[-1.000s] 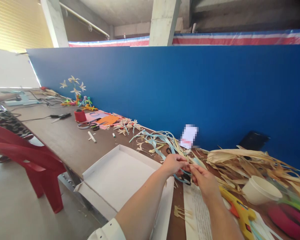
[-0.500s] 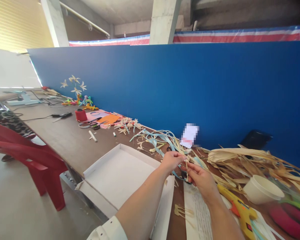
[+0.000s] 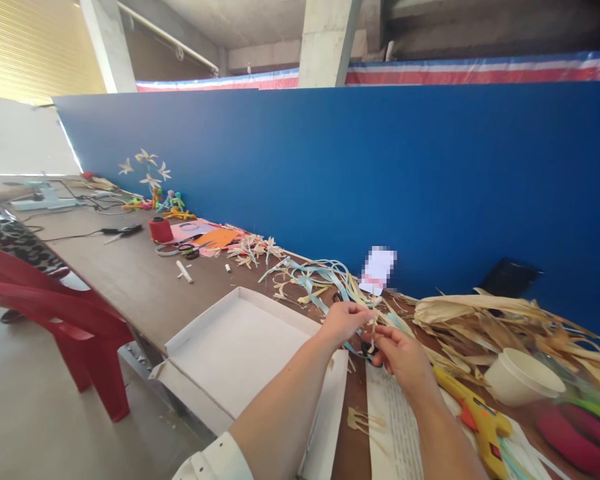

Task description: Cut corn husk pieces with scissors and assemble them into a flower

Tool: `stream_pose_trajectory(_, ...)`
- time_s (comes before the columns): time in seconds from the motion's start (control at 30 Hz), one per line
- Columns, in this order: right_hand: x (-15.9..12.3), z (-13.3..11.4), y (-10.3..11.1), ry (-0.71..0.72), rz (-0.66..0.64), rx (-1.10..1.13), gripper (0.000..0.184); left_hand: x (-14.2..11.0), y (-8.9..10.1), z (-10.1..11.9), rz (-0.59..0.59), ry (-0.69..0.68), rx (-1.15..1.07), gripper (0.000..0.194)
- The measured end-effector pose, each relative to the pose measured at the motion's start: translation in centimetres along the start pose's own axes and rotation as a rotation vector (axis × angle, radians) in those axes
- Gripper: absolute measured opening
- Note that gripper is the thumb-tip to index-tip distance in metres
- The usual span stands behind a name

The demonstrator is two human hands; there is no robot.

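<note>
My left hand [image 3: 344,325] pinches the upper part of a small pale corn husk strip [image 3: 373,341] between thumb and fingertips. Close beside it, my right hand [image 3: 399,352] grips the same strip lower down, its fingers closed. The strip is thin, and the fingers cover part of it. Behind the hands lie light blue and cream ribbons [image 3: 307,283] in a loose tangle. Under my right hand, dark scissor handles partly show. An open white cardboard box [image 3: 240,353] sits beneath my left forearm, and a printed sheet [image 3: 393,420] lies below my right hand.
On the right are a yellow glue gun [image 3: 480,417], a cream cup [image 3: 520,380] and a heap of dried corn husks [image 3: 470,320]. Husk flowers [image 3: 253,250], a red thread spool [image 3: 161,230] and scissors lie farther left. A blue partition [image 3: 330,173] backs the table.
The husk strip between my fingers has shifted slightly and looks more bent at its lower end. Both hands stay nearly in place, still pinching it. The view has moved very slightly.
</note>
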State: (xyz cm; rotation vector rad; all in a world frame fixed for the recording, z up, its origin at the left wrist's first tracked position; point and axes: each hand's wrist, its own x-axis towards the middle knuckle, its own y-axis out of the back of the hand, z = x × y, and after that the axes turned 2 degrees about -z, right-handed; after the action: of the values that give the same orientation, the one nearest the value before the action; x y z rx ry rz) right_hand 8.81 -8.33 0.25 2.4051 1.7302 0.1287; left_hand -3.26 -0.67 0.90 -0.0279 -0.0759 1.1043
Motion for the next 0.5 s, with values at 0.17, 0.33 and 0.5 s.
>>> stream_pose_trajectory(0.17,-0.4,-0.6,0.2,-0.028,0.075,-0.106,0.039,0.3,-0.1,-0.9,-0.174,0.048,0.068,0.024)
stream_pose_trajectory(0.33,-0.4,-0.5,0.4,-0.004,0.109,-0.277,0.042,0.5,-0.1,-1.1,-0.126,0.016,0.144,0.016)
stream_pose_trajectory(0.5,-0.3,-0.7,0.4,0.005,0.153,-0.349,0.043,0.4,-0.1,-0.8,-0.13,-0.027,0.181,0.018)
